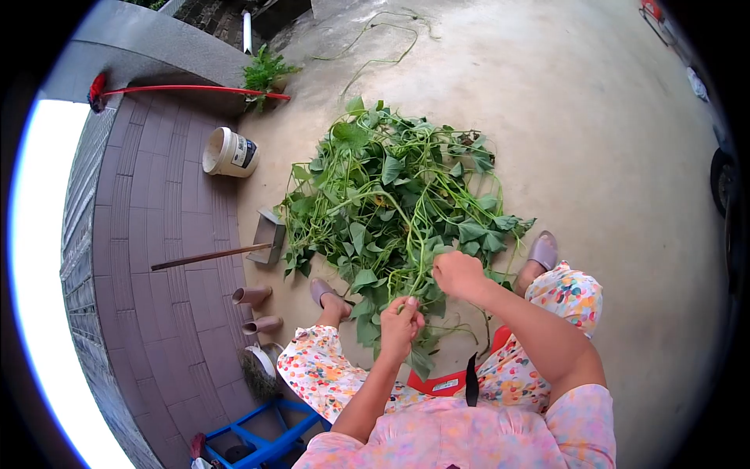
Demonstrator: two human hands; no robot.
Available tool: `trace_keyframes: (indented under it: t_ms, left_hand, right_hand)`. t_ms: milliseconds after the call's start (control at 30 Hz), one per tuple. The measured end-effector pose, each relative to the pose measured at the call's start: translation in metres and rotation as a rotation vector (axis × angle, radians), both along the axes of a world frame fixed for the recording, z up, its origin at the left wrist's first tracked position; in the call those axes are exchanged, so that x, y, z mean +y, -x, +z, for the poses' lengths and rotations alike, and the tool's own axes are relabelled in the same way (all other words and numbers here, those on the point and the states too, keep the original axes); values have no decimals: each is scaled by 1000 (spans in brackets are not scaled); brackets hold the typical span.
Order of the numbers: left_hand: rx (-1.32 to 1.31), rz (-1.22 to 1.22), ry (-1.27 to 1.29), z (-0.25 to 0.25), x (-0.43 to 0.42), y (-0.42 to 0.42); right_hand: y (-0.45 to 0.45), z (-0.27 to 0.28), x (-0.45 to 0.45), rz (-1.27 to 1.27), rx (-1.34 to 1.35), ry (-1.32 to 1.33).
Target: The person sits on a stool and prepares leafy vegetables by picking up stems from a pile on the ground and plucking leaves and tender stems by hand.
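A big heap of green leafy vines [383, 184], like sweet potato vines, lies on the concrete between my feet. My left hand [401, 327], at the near edge of the heap, is closed with thumb and fingers pinching a vine stem [419, 275] that runs up into the pile. Just above and to the right, my right hand [458, 275] is curled closed against the leaves. Its fingertips face away, so what they grip is hidden. Loose leaves [422, 359] hang below my left hand, over a red object [437, 384] between my legs.
To the left stand a white bucket [231, 153], a metal dustpan [269, 234] with a long handle and a pair of boots [254, 295]. A red-handled broom [195, 88] leans near a potted plant [266, 72]. A blue frame [269, 438] sits at lower left. One stray vine [383, 61] lies farther off.
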State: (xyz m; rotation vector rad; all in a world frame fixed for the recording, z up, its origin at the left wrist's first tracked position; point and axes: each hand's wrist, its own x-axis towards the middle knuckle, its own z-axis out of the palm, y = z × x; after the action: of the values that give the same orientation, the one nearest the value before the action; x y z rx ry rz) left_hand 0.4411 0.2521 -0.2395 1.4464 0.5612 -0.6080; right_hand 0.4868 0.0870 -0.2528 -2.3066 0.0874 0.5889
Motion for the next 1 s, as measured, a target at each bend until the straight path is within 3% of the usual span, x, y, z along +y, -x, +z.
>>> trace_keyframes:
  t_ms: [200, 267, 300, 467, 667, 800, 1000]
  left_hand:
    - [-86, 81, 41, 21, -23, -16]
    - [-121, 91, 54, 28, -31, -20]
    - [-137, 76, 77, 32, -35, -21]
    - [-178, 2, 110, 36, -41, -19]
    - [-116, -21, 18, 37, -39, -9]
    - [-202, 48, -22, 32, -28, -4]
    - [-121, 36, -59, 8, -4, 3]
  right_hand:
    - [-2, -7, -3, -68, -125, -492]
    - [-1, -1, 0, -298, -95, -1030]
    - [-1, 1, 1, -345, -80, -1170]
    - [-1, 17, -6, -309, 5, -1367]
    - [0, 1, 0, -188, -263, -1042]
    - [-9, 22, -14, -526, -248, -1277]
    - [-15, 30, -30, -631, -283, -1672]
